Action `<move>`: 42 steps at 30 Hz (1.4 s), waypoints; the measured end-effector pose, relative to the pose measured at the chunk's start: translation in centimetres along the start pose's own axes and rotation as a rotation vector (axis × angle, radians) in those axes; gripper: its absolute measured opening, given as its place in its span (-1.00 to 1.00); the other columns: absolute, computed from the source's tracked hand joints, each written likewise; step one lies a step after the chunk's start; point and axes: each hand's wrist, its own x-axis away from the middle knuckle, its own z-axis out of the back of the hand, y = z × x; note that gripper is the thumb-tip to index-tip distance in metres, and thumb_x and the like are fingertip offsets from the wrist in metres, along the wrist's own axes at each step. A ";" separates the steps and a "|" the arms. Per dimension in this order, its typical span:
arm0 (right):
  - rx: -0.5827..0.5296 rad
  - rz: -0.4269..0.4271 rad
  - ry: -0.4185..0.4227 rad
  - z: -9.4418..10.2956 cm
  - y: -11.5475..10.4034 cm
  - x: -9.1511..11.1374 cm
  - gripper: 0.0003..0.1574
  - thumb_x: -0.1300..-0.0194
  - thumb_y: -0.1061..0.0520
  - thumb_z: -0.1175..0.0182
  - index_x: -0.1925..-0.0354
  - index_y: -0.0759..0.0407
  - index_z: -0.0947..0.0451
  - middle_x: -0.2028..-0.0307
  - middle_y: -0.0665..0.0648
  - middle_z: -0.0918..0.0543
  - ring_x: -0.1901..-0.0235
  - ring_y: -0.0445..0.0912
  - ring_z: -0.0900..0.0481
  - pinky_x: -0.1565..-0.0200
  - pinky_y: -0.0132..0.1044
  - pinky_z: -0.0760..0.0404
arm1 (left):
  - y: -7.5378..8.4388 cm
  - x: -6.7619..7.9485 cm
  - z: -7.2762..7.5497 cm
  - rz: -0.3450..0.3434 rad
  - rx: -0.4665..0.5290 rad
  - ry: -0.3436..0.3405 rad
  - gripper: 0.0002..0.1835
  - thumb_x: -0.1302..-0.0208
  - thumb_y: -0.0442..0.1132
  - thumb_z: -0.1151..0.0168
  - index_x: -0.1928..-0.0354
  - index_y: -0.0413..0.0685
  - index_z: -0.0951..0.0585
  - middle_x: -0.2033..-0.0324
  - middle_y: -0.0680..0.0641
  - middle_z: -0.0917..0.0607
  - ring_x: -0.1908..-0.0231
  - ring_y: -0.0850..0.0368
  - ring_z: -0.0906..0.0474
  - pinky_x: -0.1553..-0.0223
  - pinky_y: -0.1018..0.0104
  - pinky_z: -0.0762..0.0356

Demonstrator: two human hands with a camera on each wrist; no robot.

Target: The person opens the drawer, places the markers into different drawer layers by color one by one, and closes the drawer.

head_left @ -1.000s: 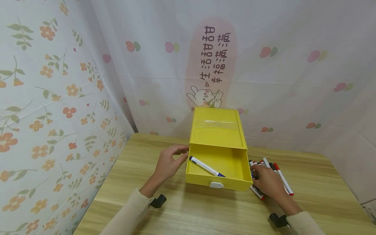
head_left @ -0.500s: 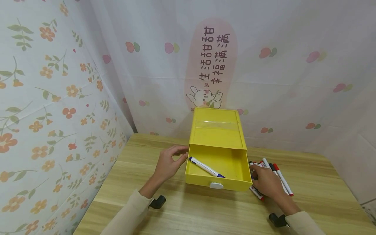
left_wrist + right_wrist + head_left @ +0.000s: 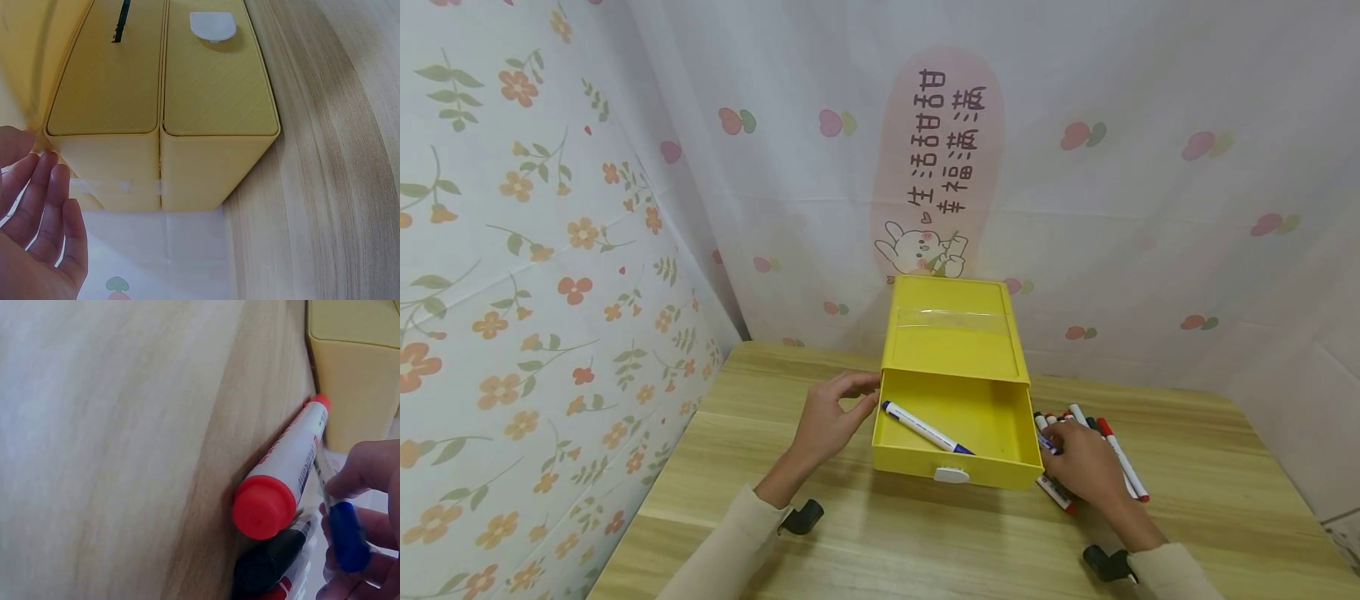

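Note:
A yellow drawer box (image 3: pixel 955 342) stands against the back curtain with its upper drawer (image 3: pixel 910 458) pulled out. Inside that drawer lies a white marker with blue ends (image 3: pixel 925 427). At the box's left side is my left hand (image 3: pixel 826 417), its relaxed fingertips at the drawer's side wall and holding nothing. To the right of the box, my right hand (image 3: pixel 1086 467) pinches a blue-capped marker (image 3: pixel 347 534) between thumb and fingers. Beside those fingers, in the right wrist view, lies a red-capped marker (image 3: pixel 284 453). Part of the marker pile is hidden under my right hand.
More markers lie around the right hand, among them a red-ended one (image 3: pixel 1123 458) and a black-capped one (image 3: pixel 269 565). In the left wrist view, a lower drawer with a white knob (image 3: pixel 213 26) is closed. The wooden tabletop (image 3: pixel 925 542) extends in front of the box.
The right hand's fingers have shifted slightly among the markers, and more of the blue-capped marker shows between them. The left hand, box and drawer stay put.

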 end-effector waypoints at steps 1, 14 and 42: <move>-0.009 -0.004 0.009 0.0 0.0 0.0 -0.72 -0.33 0.11 -0.51 0.11 0.30 -0.80 0.26 0.15 -0.73 0.40 -0.04 -0.63 0.42 -0.06 -0.68 | 0.0 0.0 0.0 0.001 0.002 0.001 -0.72 -0.44 -0.38 -0.47 -0.15 -0.11 -0.82 0.00 -0.03 -0.86 0.05 0.00 -0.81 0.02 -0.06 -0.82; -0.086 -0.095 0.083 0.4 0.6 0.2 -0.60 -0.39 0.06 -0.41 0.00 0.37 -0.75 0.10 0.31 -0.74 0.32 0.07 -0.66 0.35 -0.05 -0.63 | -0.3 0.0 -0.1 -0.012 0.022 0.005 -0.73 -0.43 -0.40 -0.47 -0.13 -0.15 -0.82 0.01 -0.07 -0.86 0.06 -0.04 -0.82 0.01 -0.20 -0.80; -0.114 -0.091 0.189 4.0 -0.6 1.6 -0.66 -0.35 0.09 -0.39 0.06 0.34 -0.76 0.18 0.24 -0.74 0.40 -0.04 -0.60 0.40 -0.14 -0.54 | 0.0 0.0 -0.1 0.028 -0.007 -0.001 -0.73 -0.46 -0.36 -0.47 -0.15 -0.10 -0.83 -0.04 0.00 -0.86 0.04 0.04 -0.80 -0.07 0.00 -0.80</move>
